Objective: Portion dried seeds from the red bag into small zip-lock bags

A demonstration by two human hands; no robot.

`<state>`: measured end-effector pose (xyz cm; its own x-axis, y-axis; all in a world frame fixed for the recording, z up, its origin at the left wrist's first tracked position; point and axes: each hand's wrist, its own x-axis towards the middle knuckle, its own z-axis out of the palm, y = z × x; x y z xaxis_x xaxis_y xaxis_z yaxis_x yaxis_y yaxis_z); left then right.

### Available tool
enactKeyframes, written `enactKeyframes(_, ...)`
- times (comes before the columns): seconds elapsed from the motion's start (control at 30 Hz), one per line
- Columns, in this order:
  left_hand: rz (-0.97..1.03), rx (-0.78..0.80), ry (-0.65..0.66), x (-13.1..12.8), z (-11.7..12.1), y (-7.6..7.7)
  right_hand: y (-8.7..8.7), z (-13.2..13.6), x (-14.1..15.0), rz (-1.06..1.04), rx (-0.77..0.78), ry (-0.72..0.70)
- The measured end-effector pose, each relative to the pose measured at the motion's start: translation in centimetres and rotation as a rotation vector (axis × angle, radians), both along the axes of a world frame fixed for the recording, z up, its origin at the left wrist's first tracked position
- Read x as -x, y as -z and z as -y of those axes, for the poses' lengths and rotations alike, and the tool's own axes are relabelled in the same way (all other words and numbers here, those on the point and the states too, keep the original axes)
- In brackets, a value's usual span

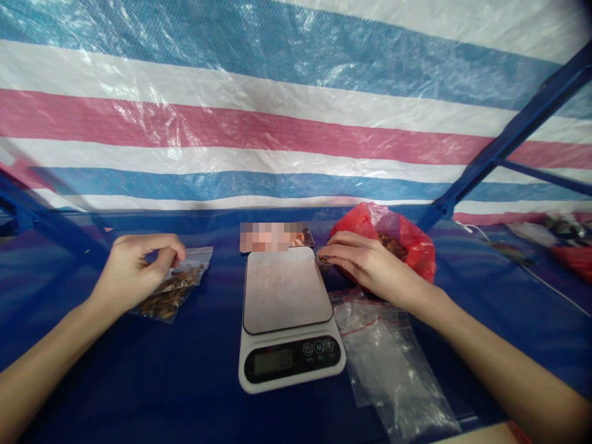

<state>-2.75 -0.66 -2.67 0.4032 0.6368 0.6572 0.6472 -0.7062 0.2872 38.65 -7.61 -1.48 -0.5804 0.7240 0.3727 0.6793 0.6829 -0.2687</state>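
My left hand (136, 268) is curled at the top edge of a small clear zip bag (171, 290) of brown pieces, with its fingertips pinching the plastic. My right hand (365, 262) reaches over the mouth of a red plastic bag (409, 246) filled with similar brown pieces (393, 246). A few pieces show between its fingertips, close to the right edge of a white digital kitchen scale (287, 290). Nothing rests on the scale's platform. A large clear plastic bag (388, 364) lies flat below my right wrist.
A card with a blurred patch (275, 237) lies behind the scale on the dark blue table cover (139, 382). A striped tarp (277, 129) forms the back wall, with blue metal bars (509, 139) at the right. Other items and red plastic (571, 259) lie at the far right.
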Motion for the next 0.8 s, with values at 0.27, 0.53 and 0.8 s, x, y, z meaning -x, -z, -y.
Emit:
enactKeyframes(0.27,-0.003,0.022,-0.018,-0.06,0.10,-0.24,-0.06,-0.08,-0.05,-0.012,0.017,-0.013)
enactKeyframes(0.53,-0.012,0.058,-0.039,-0.06,0.46,-0.51,-0.46,0.03,-0.06,-0.005,0.021,-0.008)
enactKeyframes(0.8,-0.005,0.068,-0.028,-0.34,0.31,-0.57,0.13,-0.24,-0.51,-0.021,0.014,-0.004)
